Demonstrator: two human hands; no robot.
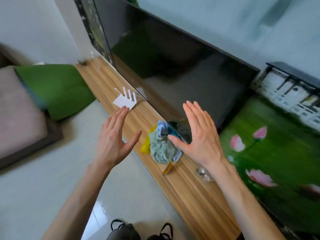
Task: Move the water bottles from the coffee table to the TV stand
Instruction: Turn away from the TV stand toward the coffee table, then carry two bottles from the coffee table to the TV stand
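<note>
Two empty hands hover over the wooden TV stand (190, 193). The left hand (114, 141) has fingers straight and apart near the white router (123, 101); the right hand (200, 135) is likewise spread, above the bundled cloths (161, 148). One clear bottle (203, 173) seems to be already on the stand, partly hidden under the right wrist. Best turn back toward the coffee table, which is out of view.

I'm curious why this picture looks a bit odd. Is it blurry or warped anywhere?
Head view: the wide lens bends the TV and the wooden TV stand into slanting lines; the edges smear, most on the flower picture at right and the cushions at left; both hands and the cloth pile stay fairly sharp; the dark screen mirrors the room.
</note>
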